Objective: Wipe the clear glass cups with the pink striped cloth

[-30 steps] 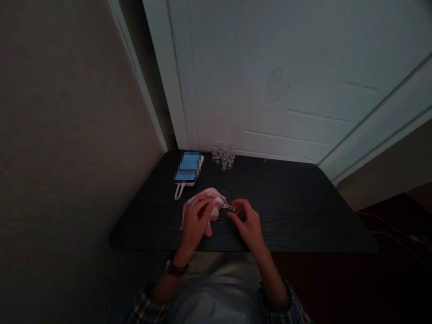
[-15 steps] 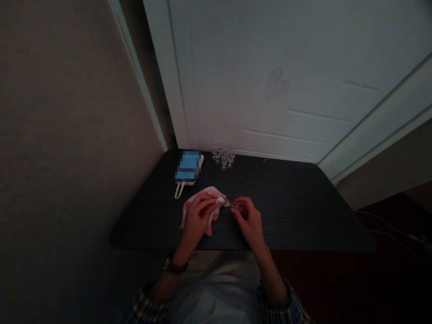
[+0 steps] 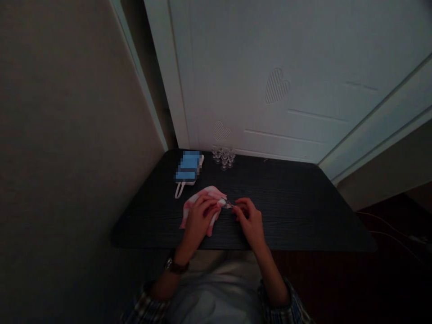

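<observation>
My left hand (image 3: 200,215) is closed on a pink and white cloth (image 3: 189,208), which hangs down around the fingers onto the dark table. A fold of the cloth wraps one end of a small clear stemmed glass (image 3: 228,204). With thumb and fingertips, my right hand (image 3: 249,217) pinches the other end of that glass, which lies sideways between the two hands. The fingers hide part of its stem and foot.
Several small clear stemmed glasses (image 3: 224,157) stand grouped at the back of the dark table (image 3: 297,207), against a white door panel (image 3: 236,81). Left of them lies a phone-like device (image 3: 189,166) with a blurred screen and a white loop strap (image 3: 180,190).
The cloth's edge has shifted slightly over the glass, and my right fingers have closed a little more around the glass end. The grouped glasses and the device have stayed put.
</observation>
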The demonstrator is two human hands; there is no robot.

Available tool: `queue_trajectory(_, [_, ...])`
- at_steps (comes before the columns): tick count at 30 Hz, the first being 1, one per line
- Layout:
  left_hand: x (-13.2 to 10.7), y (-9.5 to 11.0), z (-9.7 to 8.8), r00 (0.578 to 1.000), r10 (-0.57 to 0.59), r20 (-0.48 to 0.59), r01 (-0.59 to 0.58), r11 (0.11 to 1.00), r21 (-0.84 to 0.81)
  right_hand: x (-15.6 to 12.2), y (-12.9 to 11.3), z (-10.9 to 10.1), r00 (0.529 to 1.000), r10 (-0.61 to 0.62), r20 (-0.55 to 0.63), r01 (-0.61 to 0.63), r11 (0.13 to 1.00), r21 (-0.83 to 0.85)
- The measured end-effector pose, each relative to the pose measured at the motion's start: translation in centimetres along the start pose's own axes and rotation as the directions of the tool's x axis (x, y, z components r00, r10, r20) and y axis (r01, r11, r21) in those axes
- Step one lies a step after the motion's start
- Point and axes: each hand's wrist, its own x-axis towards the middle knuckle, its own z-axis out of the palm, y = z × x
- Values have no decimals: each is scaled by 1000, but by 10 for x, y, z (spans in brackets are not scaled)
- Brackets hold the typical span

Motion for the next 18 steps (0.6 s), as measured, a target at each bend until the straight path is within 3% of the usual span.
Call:
queue_trajectory(9, [-1,7,-2,999,-21,-37,23,999,44,1,3,1,998,-40,46,40,999,-1])
queue_trajectory(18, [-3,1,0,994,-46,-95,52,997,57,-3,0,4,992,-127,26,127,992,-1])
